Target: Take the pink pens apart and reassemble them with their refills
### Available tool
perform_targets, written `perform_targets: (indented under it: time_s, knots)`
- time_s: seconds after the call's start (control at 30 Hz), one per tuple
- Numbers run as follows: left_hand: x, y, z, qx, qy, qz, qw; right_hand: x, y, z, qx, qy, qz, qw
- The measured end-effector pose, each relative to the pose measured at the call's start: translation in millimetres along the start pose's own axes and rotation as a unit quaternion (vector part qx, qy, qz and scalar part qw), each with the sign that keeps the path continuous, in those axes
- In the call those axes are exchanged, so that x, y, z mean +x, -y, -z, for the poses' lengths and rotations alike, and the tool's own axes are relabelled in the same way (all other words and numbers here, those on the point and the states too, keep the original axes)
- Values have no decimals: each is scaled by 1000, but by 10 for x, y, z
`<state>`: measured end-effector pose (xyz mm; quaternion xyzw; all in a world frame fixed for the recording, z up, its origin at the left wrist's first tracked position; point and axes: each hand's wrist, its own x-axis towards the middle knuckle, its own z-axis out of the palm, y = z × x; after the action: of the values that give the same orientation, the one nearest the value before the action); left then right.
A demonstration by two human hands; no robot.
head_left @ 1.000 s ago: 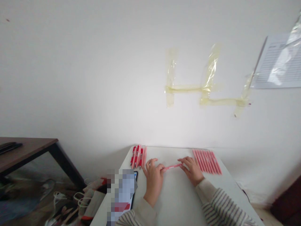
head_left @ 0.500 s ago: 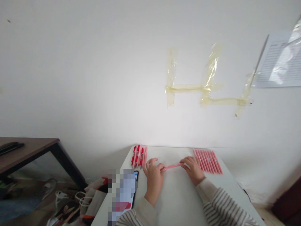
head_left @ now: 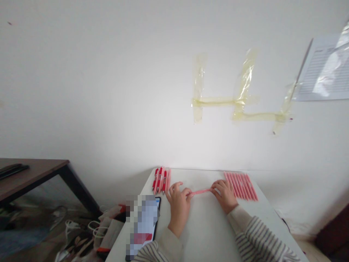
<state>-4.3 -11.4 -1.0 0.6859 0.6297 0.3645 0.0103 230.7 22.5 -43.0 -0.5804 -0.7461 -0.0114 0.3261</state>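
Note:
A pink pen (head_left: 201, 191) is stretched between my two hands over the white table (head_left: 209, 225). My left hand (head_left: 178, 203) pinches its left end between thumb and fingers, other fingers raised. The right end sits in the fingertips of my right hand (head_left: 224, 194). To the right lies a row of several pink pens (head_left: 242, 186), side by side and slanted, partly behind my right hand. Beyond my left hand is a group of red and pink pens (head_left: 161, 181) at the table's back left corner.
A phone (head_left: 144, 225), its screen partly blurred out, lies at the table's left edge. Left of the table, bags (head_left: 107, 233) sit on the floor beside a brown desk (head_left: 32, 174). Yellowish tape (head_left: 218, 103) and a sheet of paper (head_left: 313, 72) are on the wall behind.
Both hands keep hold of the pink pen in nearly the same place. The right fingers have shifted slightly; the view has moved very little.

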Motion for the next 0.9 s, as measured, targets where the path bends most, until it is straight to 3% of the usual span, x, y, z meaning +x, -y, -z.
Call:
perform_targets:
  time_s: [0.9]
  knots:
    - [5, -27, 15, 2, -8, 11, 1000, 19, -3, 14, 29, 2, 42, 999]
